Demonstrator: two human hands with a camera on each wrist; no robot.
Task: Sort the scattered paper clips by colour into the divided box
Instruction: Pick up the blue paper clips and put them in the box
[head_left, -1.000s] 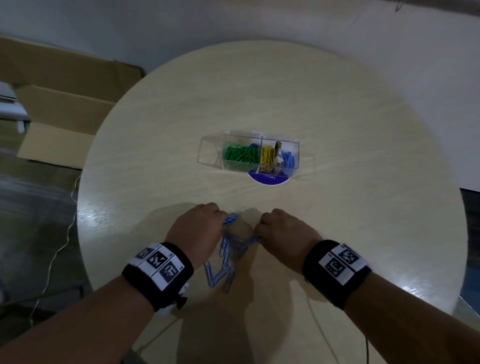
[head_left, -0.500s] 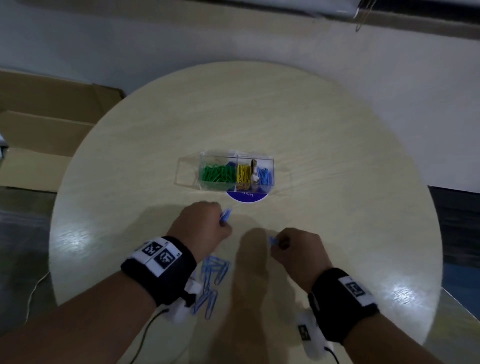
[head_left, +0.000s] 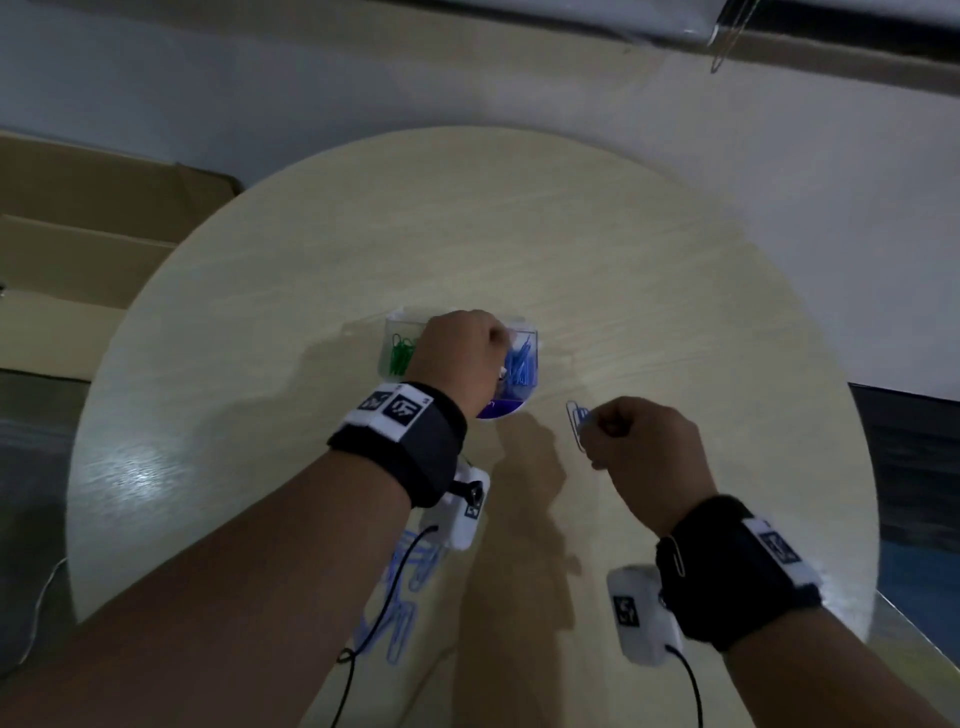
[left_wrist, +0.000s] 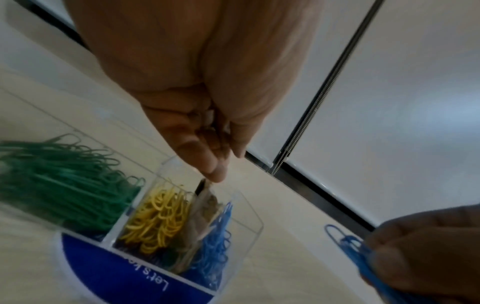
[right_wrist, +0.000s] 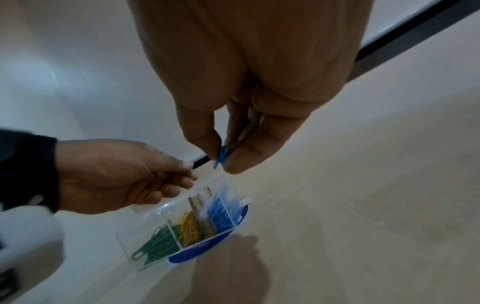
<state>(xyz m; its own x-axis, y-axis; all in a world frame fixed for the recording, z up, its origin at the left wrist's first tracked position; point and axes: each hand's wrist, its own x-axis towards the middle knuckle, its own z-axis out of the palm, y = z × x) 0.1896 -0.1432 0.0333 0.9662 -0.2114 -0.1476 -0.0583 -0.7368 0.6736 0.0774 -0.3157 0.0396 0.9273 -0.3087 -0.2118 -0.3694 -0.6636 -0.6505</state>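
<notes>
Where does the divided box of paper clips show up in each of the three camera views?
Head view: the divided box sits mid-table, largely hidden under the left hand.
Left wrist view: lower left, below the fingertips.
Right wrist view: lower centre, right of the left hand.
Shared landmark: the blue clips' compartment, at the box's end nearest the right hand.

Left hand (head_left: 460, 358) hides the box's (head_left: 395, 332) middle (yellow compartment).

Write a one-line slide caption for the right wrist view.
Right hand pinches blue paper clips above the divided box; left hand hovers over it.
</notes>
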